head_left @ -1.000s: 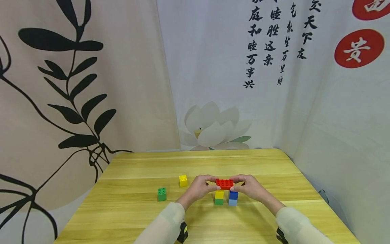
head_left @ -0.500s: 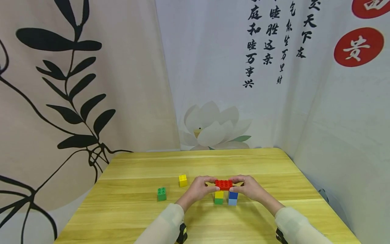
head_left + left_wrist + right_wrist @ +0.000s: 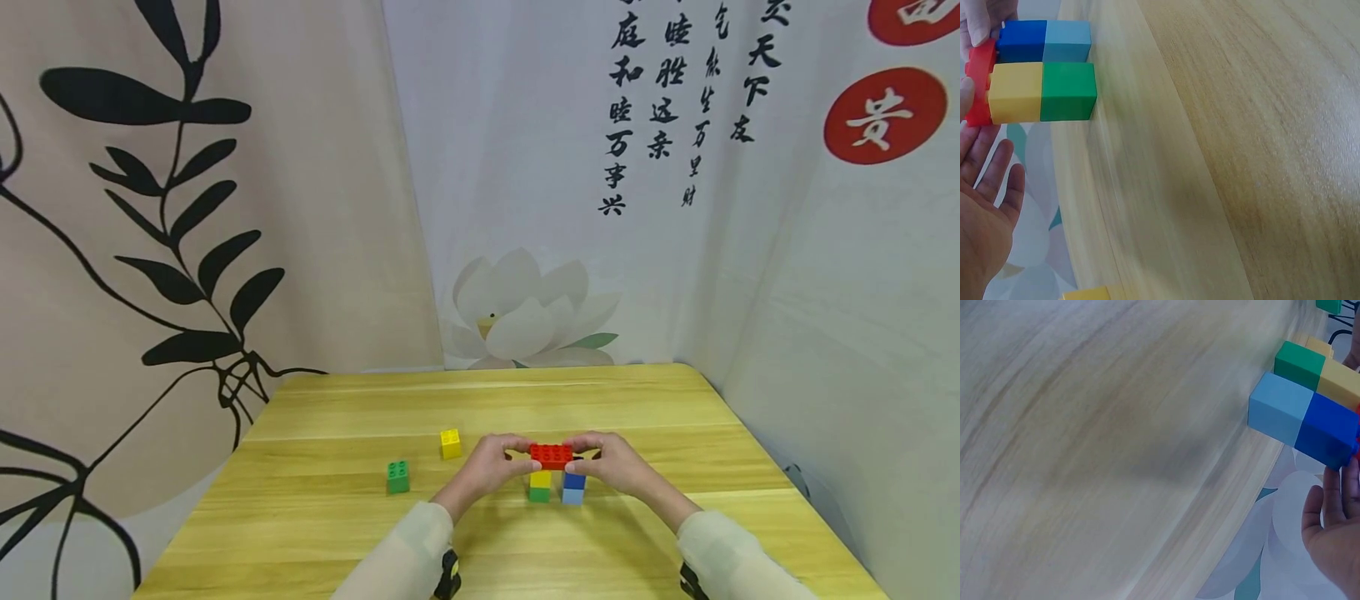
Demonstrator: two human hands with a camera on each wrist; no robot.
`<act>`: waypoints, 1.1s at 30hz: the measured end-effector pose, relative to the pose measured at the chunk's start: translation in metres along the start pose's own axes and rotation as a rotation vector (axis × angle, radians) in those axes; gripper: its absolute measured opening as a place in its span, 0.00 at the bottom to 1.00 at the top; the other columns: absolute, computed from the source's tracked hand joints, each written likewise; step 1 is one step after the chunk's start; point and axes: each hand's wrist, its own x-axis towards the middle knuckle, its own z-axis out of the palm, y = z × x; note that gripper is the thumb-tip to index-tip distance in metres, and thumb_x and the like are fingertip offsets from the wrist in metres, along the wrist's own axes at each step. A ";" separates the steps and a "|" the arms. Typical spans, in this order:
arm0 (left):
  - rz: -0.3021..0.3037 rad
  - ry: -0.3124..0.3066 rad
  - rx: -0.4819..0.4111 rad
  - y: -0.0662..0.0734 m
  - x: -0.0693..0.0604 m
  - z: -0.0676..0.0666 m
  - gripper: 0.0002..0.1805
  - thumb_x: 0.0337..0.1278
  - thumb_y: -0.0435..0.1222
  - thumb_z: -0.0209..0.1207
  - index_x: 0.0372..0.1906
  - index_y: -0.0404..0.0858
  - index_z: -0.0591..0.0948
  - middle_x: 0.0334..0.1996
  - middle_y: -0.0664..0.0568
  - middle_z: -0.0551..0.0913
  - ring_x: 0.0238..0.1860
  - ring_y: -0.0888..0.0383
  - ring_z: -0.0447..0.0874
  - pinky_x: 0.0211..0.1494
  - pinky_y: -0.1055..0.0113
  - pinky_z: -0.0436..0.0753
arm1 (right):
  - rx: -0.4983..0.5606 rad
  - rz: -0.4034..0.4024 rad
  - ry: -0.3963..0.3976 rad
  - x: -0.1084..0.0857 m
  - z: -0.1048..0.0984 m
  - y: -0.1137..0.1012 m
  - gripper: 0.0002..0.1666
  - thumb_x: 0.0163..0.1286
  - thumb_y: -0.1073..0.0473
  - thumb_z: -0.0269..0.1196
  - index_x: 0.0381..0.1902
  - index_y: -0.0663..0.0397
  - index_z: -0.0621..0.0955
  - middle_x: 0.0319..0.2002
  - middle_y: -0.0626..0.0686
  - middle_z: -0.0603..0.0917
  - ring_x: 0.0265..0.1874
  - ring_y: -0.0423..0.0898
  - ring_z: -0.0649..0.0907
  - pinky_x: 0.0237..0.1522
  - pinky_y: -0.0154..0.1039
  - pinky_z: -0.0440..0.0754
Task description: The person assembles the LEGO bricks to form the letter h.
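Both hands pinch a red brick (image 3: 551, 456) between thumb and fingers: the left hand (image 3: 489, 467) at its left end, the right hand (image 3: 613, 461) at its right end. Beneath it stand two short stacks side by side. A yellow brick (image 3: 1016, 92) tops a green brick (image 3: 1068, 92) in the left stack; a dark blue brick (image 3: 1329, 431) tops a light blue brick (image 3: 1280, 407) in the right one. In the left wrist view the red brick lies against the yellow top, and some studs show by the dark blue brick. Whether it is fully seated I cannot tell.
A loose yellow brick (image 3: 450, 444) and a loose green brick (image 3: 398, 477) lie on the wooden table (image 3: 315, 517) to the left of the hands. Printed curtains (image 3: 525, 208) hang behind the table and along its right side.
The red brick, held by both hands, has shifted very slightly left and down over the stacks. The stacks and loose bricks look unmoved.
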 end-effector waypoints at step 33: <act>0.001 -0.027 -0.048 -0.002 -0.002 0.002 0.20 0.59 0.48 0.67 0.54 0.45 0.85 0.46 0.58 0.84 0.44 0.57 0.79 0.46 0.63 0.80 | -0.095 0.012 -0.001 -0.007 -0.005 0.017 0.34 0.64 0.51 0.71 0.63 0.62 0.77 0.55 0.57 0.82 0.53 0.56 0.79 0.49 0.47 0.80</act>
